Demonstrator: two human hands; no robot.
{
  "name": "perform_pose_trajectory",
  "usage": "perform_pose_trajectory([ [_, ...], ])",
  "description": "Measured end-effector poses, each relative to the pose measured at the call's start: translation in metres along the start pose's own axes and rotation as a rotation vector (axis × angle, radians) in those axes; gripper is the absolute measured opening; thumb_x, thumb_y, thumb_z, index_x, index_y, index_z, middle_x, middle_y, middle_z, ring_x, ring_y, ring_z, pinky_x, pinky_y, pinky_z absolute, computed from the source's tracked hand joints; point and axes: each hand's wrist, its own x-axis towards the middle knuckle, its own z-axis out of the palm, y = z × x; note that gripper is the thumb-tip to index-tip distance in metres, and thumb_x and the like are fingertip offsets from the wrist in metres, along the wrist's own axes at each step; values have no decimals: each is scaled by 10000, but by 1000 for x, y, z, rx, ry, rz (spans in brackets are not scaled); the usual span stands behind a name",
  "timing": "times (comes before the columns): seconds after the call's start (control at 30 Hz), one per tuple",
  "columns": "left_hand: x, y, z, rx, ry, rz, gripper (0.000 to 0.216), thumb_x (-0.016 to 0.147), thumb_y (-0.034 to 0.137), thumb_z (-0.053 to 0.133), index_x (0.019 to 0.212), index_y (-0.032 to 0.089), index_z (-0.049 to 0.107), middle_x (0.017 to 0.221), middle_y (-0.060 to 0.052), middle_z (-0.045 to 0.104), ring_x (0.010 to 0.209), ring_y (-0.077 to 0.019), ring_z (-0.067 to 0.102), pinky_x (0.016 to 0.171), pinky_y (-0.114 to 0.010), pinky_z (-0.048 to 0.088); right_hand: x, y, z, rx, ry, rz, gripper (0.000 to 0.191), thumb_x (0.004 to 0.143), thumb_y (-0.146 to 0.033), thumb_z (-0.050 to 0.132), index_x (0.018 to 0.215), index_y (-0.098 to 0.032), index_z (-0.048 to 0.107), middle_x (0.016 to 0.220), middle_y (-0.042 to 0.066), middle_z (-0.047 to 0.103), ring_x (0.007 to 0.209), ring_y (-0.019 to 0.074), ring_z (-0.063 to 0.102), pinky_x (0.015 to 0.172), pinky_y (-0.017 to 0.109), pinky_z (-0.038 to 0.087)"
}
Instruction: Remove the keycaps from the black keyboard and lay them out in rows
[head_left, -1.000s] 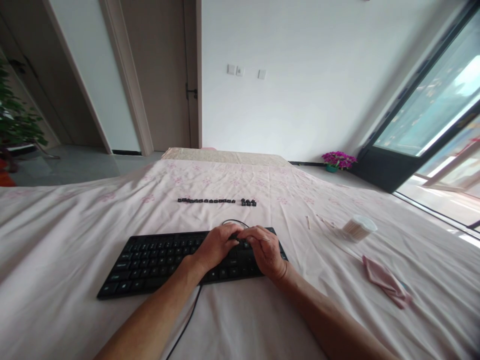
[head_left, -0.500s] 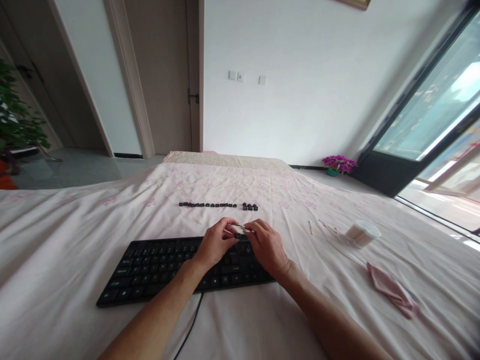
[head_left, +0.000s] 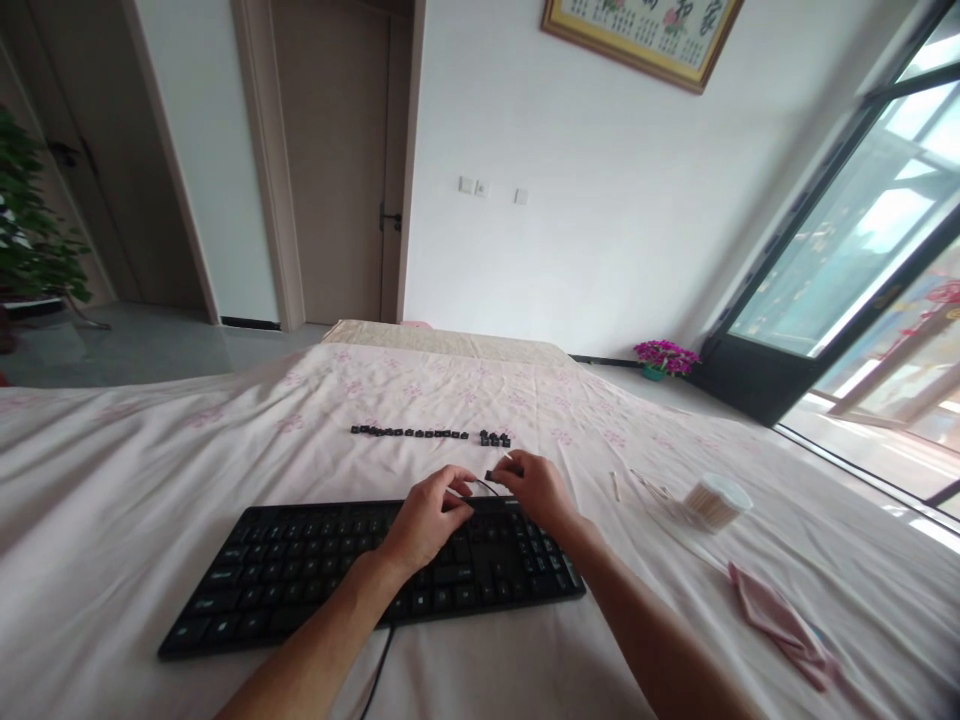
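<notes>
A black keyboard point(head_left: 300, 560) lies below both hands, with bare spots among its keys at the right side. My left hand point(head_left: 435, 515) is over its upper middle, fingers closed on a thin curved wire tool point(head_left: 487, 487) whose exact kind I cannot make out. Just right of it, my right hand point(head_left: 536, 488) pinches a small black keycap point(head_left: 490, 476) above the keyboard's back edge. A pale thin tip also shows at these fingers. Beyond the hands sit a row of loose keycaps point(head_left: 409, 433) and a small cluster of keycaps point(head_left: 495, 440).
Cotton swabs fill a clear round tub point(head_left: 718, 502) at the right, with a few loose swabs point(head_left: 616, 486) beside it. Nearer lies a folded pink cloth point(head_left: 780, 625). A pale flowered sheet point(head_left: 645, 600) covers the surface. The keyboard cable point(head_left: 381, 665) runs toward me.
My right hand has drawn away from the left, taking the keycap up and beyond the keyboard's back edge. The wire tool stays at my left fingers. The camera has tilted up.
</notes>
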Motion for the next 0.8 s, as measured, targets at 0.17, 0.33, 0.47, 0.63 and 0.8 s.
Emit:
perform_pose_trajectory([
  [0.17,0,2,-1,67,-27,14,293,716,108,572,993,189,622,945,-31,666,759,-142,642,756,-261,505,42,23,3,-124,4,100,149,742,-343,620,776,-221,698,720,-2,682,668,151,582,568,234,330],
  [0.33,0,4,-2,82,-48,18,300,709,91,558,983,191,631,934,-32,667,760,-141,638,759,-260,506,63,32,19,-137,-13,128,161,737,-330,620,807,-214,706,754,7,689,691,151,592,570,229,333],
  [0.47,0,5,-3,84,-51,19,295,707,86,558,973,191,633,936,-29,663,753,-134,635,755,-252,502,69,37,26,-134,-16,142,167,735,-332,624,821,-220,714,794,14,699,728,158,602,580,229,339],
  [0.63,0,6,-3,75,-54,8,295,708,80,558,971,191,632,946,-29,664,759,-132,638,755,-245,500,76,43,32,-126,1,172,182,740,-339,617,827,-213,715,811,29,706,751,171,608,577,234,338],
  [0.8,0,6,-3,73,-54,15,285,711,80,559,963,191,632,951,-30,666,768,-135,638,754,-246,501,77,45,34,-92,9,163,172,732,-329,624,813,-207,713,803,30,706,754,174,612,592,235,351],
])
